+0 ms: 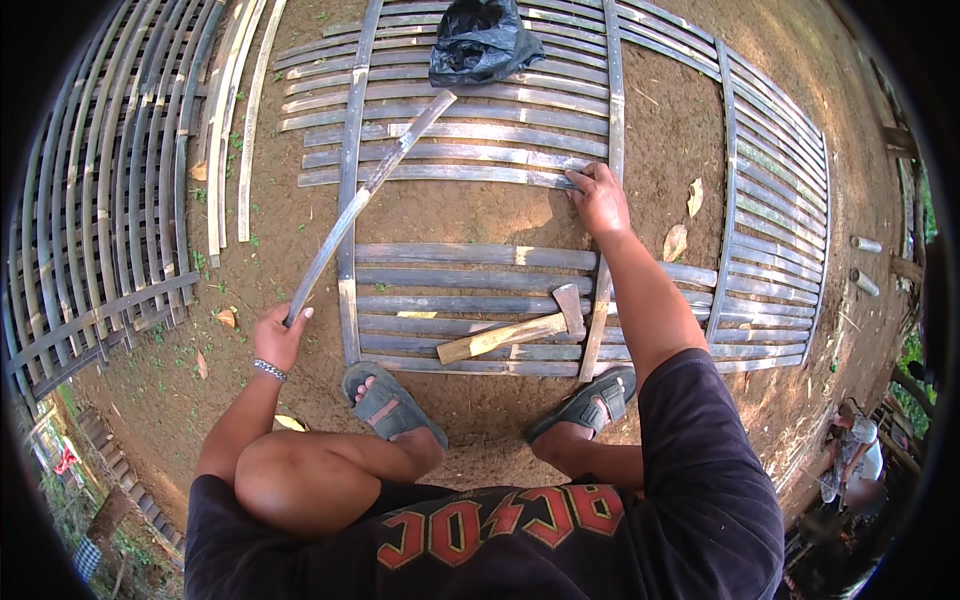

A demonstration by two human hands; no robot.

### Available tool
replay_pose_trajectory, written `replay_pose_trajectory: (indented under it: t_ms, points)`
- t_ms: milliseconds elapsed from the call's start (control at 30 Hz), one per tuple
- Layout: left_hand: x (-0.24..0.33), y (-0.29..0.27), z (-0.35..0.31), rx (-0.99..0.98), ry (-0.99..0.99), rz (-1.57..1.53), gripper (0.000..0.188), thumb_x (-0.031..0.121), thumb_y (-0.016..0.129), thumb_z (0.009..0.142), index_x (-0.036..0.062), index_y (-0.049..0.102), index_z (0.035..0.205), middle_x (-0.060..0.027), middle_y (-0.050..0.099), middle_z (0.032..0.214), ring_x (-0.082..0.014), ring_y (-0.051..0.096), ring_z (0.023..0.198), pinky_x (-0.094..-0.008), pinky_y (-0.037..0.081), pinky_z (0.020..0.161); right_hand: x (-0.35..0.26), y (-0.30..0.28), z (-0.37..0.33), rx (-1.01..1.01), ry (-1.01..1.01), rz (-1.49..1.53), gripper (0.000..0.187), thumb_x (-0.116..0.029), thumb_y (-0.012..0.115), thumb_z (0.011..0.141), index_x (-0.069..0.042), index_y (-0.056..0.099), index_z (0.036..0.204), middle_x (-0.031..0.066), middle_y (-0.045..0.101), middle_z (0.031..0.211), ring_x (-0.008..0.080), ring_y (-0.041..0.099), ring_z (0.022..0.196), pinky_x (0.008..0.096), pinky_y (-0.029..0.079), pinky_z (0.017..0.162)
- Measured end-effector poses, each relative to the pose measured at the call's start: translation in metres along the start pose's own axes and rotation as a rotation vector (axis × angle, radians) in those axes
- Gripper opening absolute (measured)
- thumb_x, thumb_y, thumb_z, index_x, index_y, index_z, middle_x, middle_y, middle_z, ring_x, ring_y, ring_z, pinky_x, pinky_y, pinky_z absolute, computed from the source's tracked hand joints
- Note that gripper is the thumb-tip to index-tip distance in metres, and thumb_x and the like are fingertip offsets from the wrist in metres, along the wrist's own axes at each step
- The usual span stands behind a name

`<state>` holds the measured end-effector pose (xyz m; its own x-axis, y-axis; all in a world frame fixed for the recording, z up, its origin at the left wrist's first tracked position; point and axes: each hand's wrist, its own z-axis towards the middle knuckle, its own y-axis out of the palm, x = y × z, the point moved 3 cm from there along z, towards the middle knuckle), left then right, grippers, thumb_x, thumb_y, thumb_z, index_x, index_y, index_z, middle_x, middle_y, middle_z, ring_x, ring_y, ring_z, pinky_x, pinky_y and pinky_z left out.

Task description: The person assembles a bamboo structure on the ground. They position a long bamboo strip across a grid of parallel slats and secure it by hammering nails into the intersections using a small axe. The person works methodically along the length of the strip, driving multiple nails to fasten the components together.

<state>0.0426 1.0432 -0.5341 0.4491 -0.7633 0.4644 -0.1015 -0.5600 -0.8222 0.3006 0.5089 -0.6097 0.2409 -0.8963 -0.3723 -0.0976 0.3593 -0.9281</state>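
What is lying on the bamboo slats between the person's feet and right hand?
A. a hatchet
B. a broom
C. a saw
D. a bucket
A: a hatchet with a wooden handle lies flat on the slats, just ahead of the sandalled feet.

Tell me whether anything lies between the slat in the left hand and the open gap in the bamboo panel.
Nothing visible blocks it. The left hand holds the bamboo slat angled over the gap; the hatchet lies lower, the black bag higher.
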Motion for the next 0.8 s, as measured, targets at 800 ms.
replay_pose_trajectory:
  t_ms: [800]
  points:
    - [0.081, 0.01, 0.023, -0.276, 0.504, 0.171, 0.033, 0.028, 0.081, 0.085, 0.0085, 0.075, 0.112, -0.0145, 0.069, 0.092, -0.0368, 0.067, 0.084, -0.0447, 0.055, 0.077, -0.133, -0.053, -0.069, -0.179, -0.52, 0.028, 0.042, -0.024, 0.078, 0.086, -0.019, 0.068, 0.127, 0.0029, 0.068, 0.115, 0.0239, 0.063, 0.112, 0.0449, 0.042, 0.105]
